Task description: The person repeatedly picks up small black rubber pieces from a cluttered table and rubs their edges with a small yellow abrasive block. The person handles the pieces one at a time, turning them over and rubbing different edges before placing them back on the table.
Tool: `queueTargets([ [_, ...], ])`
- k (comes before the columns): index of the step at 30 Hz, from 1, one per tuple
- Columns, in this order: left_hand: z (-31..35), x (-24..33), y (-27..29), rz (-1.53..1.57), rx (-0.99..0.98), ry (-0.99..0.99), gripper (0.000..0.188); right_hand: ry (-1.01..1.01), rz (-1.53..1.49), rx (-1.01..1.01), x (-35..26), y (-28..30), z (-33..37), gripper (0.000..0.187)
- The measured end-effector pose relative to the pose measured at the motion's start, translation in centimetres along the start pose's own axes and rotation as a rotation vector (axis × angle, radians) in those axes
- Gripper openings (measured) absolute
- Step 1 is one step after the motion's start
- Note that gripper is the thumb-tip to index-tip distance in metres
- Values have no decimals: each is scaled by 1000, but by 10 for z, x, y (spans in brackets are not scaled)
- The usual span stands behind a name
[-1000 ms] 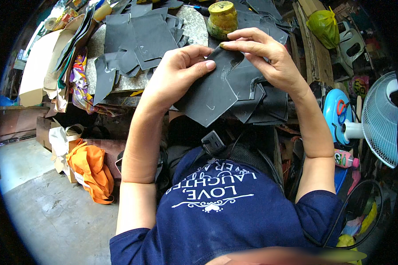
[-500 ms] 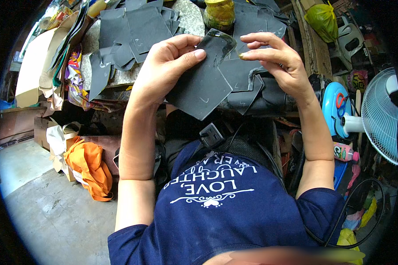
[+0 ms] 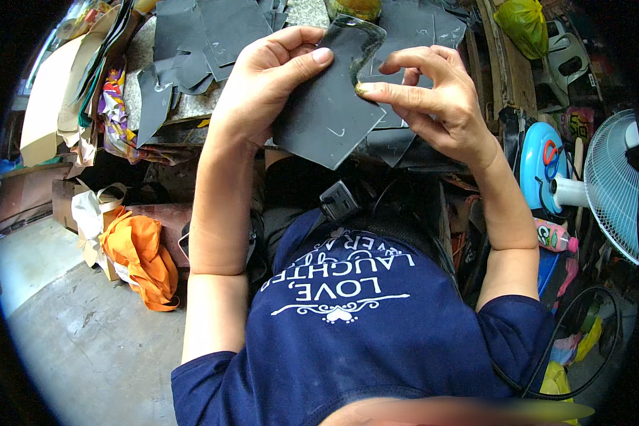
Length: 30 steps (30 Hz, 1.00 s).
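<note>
My left hand (image 3: pixel 277 78) is closed on a flat black sheet piece (image 3: pixel 330 117), thumb on its upper face and fingers behind. The sheet is tilted above my lap, with a small pale mark near its lower corner. A glossy wet-looking band runs along its top and right edge. At that right edge is my right hand (image 3: pixel 433 96), a yellow-smeared fingertip touching the sheet. Its other fingers are curved and apart, with nothing gripped between them. Behind the sheet stands a yellow-crusted pot (image 3: pixel 358 7), cut off by the upper border.
More black cut pieces (image 3: pixel 234 32) lie in overlapping piles on the speckled tabletop (image 3: pixel 199 106). Cardboard sheets (image 3: pixel 53 92) stand at the left, above an orange cloth bag (image 3: pixel 138 248). A fan (image 3: pixel 614 177) and a blue round object (image 3: pixel 539 167) are at the right.
The right hand has come left and down, its smeared fingertip now touching the sheet's edge. Still held in my left hand, the sheet sits higher in view. The whole view has shifted slightly.
</note>
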<state>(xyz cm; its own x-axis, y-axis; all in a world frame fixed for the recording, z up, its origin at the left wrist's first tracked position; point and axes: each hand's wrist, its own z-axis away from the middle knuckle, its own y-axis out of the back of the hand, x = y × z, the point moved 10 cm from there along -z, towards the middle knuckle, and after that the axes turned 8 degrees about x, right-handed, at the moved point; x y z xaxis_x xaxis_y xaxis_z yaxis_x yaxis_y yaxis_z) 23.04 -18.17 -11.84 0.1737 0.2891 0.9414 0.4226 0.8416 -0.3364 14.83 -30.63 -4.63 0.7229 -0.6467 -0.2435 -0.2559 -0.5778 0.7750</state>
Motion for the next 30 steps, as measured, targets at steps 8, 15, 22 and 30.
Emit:
queueTargets([
  [8, -6, -3, 22, -71, 108, -30, 35, 117, 58, 29, -15, 15, 23, 45],
  [15, -19, -16, -32, -801, -125, -248, 23, -167, 156, 300, 36, 76, 38, 36],
  [22, -29, 2, -70, -1344, -5, -676, 32, -207, 156, 263, 51, 76, 19, 28],
  [30, -97, 52, -46, -1257, 388, -920, 43, -193, 222, 60, 84, 52, -28, 32],
])
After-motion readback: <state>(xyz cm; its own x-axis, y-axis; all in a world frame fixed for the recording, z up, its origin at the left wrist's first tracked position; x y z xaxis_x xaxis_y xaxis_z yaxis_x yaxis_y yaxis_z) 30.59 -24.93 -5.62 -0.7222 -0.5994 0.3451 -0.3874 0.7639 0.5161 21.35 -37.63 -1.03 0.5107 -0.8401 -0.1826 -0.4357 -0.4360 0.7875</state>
